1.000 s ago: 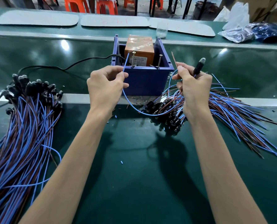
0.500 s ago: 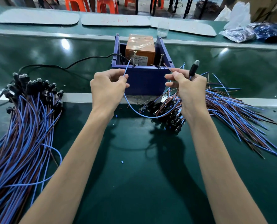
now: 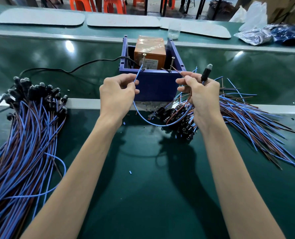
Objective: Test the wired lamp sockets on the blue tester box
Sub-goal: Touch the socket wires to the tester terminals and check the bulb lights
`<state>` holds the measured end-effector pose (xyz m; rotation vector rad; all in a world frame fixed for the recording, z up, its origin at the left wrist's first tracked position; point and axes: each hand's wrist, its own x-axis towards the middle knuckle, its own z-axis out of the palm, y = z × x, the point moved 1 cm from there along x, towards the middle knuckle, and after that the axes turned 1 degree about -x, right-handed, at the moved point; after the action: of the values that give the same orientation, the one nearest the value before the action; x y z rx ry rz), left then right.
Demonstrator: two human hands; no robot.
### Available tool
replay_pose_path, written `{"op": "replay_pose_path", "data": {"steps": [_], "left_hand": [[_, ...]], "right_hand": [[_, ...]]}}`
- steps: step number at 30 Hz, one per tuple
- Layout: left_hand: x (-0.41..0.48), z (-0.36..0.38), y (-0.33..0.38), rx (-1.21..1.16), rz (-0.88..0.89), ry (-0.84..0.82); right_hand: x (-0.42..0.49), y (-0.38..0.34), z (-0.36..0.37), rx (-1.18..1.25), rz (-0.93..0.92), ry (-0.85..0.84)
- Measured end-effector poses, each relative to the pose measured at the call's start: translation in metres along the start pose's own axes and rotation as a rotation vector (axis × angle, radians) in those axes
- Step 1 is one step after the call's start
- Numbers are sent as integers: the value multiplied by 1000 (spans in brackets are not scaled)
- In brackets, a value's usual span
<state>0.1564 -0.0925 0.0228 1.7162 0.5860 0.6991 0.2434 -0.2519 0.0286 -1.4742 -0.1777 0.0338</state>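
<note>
Contact step: left hand [image 3: 117, 95] pinches thin blue wire [image 3: 137, 75], right hand [image 3: 200, 95] pinches brown wire [image 3: 177, 71] plus black lamp socket [image 3: 205, 73]; next, both tips must meet the blue tester box [image 3: 157, 85]'s screws [image 3: 144, 61].

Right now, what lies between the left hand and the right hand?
Head view: the blue tester box stands just behind the gap between left hand and right hand; a blue wire sags in a loop from one to the other.

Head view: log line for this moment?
left hand: pinches thin blue wire, tip at left screw of blue plastic tester box | right hand: holds black lamp socket, brown wire at right screw
</note>
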Motion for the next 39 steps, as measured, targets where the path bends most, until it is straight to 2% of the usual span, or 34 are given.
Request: {"op": "replay_pose_path", "data": {"steps": [39], "left_hand": [[-5, 0, 6, 76, 37, -58]], "right_hand": [[-1, -3, 1, 14, 17, -6]]}}
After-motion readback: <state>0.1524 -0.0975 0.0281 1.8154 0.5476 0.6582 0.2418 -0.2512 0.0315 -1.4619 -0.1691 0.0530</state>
